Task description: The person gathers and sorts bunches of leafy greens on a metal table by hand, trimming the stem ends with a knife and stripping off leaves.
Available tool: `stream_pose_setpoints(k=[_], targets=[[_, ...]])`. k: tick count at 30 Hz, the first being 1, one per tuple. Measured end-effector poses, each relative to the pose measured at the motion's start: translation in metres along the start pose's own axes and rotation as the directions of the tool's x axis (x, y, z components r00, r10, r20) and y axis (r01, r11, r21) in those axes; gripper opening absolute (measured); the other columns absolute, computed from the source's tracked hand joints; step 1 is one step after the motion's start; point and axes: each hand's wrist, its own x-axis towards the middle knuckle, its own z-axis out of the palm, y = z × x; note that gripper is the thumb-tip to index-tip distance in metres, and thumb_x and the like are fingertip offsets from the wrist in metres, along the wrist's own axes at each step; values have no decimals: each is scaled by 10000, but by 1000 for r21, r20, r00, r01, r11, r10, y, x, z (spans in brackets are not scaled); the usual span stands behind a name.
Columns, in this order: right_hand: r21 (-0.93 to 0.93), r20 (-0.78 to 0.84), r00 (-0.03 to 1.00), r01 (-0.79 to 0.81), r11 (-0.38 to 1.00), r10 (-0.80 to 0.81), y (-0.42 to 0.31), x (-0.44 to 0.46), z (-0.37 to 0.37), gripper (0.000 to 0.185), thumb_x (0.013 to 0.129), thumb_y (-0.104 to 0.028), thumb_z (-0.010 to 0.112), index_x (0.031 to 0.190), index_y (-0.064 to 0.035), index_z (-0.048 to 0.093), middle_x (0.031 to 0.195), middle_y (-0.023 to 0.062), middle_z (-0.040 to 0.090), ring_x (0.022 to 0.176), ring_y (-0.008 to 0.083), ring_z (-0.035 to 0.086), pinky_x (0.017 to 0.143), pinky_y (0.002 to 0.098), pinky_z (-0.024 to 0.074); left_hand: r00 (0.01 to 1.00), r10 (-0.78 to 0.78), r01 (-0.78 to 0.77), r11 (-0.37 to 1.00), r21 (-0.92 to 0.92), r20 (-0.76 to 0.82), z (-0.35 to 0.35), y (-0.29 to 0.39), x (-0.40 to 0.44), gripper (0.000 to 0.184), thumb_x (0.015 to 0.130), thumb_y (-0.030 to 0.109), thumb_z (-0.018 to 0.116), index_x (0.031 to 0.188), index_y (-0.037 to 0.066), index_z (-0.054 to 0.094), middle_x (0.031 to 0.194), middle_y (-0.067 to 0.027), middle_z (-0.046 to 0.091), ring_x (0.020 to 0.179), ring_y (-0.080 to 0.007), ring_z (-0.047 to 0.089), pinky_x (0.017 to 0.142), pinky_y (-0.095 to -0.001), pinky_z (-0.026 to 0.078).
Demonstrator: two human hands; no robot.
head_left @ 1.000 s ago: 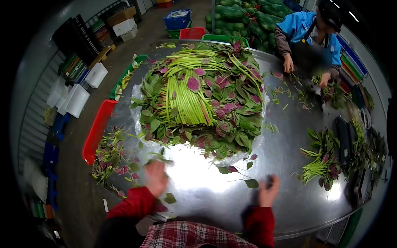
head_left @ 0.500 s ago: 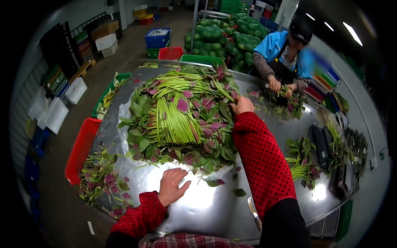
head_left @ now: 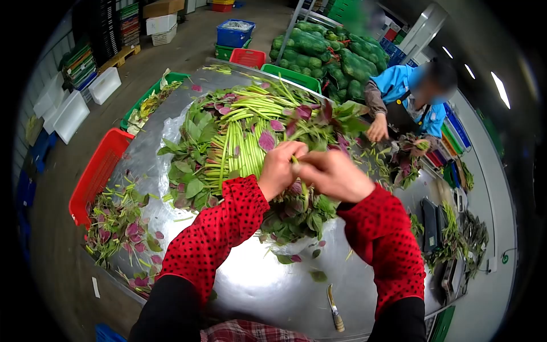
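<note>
Green-and-purple leafy stems [head_left: 305, 185] pinched in the curled fingers of left hand [head_left: 280, 169] and right hand [head_left: 336, 175], wooden-handled curved knife [head_left: 334, 308] laid on shiny metal table [head_left: 250, 279]

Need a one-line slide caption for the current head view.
Left hand and right hand meet over heaped leafy greens; a knife lies nearby on the metal table.
</note>
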Motion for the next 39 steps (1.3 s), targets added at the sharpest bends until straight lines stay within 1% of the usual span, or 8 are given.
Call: stream_pose_setpoints(k=[1,2,7,13,23,27,32,39], targets=[[153,68,956,-292,944,285,-4,11,-16,330,858,-290,625,842,39,649,712,218,633,647,336,638,612,402,491,922,-385,370,847,-383,37,1,-3,3,316,895,215,554,1148,27,572,1167,-156,598,1071,-297,580,891,-408,486],[129,-128,972,-179,975,195,8,22,-23,309,856,-274,621,866,33,652,727,214,641,656,322,646,620,394,495,712,-668,607,430,-669,216,2,-7,5,301,966,267,489,1080,12,602,1110,-153,631,1035,-263,606,857,-395,512],[-151,-413,909,-15,988,-49,110,114,-3,319,841,-257,625,956,40,620,829,220,657,792,378,642,716,431,507,519,-808,446,-23,-895,279,-27,-30,27,519,1007,403,355,1196,-65,474,1133,-156,587,1034,-229,599,795,-415,564],[-355,-253,922,-371,858,294,140,166,41,604,786,-527,628,1082,-1,594,1035,230,647,1004,376,615,895,459,466,432,-870,687,145,-712,239,-57,-49,32,688,948,550,393,1184,-89,484,1083,-197,621,880,-256,658,589,-361,578],[49,-37,983,-180,982,182,136,128,26,900,581,-549,801,1241,-5,522,1139,244,600,1069,365,577,949,436,424,454,-858,659,141,-739,241,-57,-65,32,479,962,414,463,965,-57,552,819,-164,641,682,-263,669,512,-346,573],[-564,-139,961,122,817,-240,112,106,33,968,457,-634,811,1175,-39,552,1137,197,557,1076,367,531,943,462,375,428,-853,642,55,-765,298,-61,-69,30,447,961,375,473,1058,-58,534,843,-162,612,727,-284,672,557,-359,585],[-393,-123,992,-64,917,17,101,94,35,798,621,-591,755,1095,12,536,970,210,637,925,373,606,861,463,426,420,-857,608,22,-793,298,-63,-60,25,385,966,323,480,1070,-45,531,856,-145,619,723,-259,660,582,-365,593],[-551,0,985,-145,822,174,73,85,42,938,456,-693,780,1083,-15,615,979,184,598,979,350,589,877,461,419,411,-845,646,4,-764,343,-75,-46,18,367,969,301,481,1138,-22,526,966,-151,653,806,-262,673,629,-369,579]])
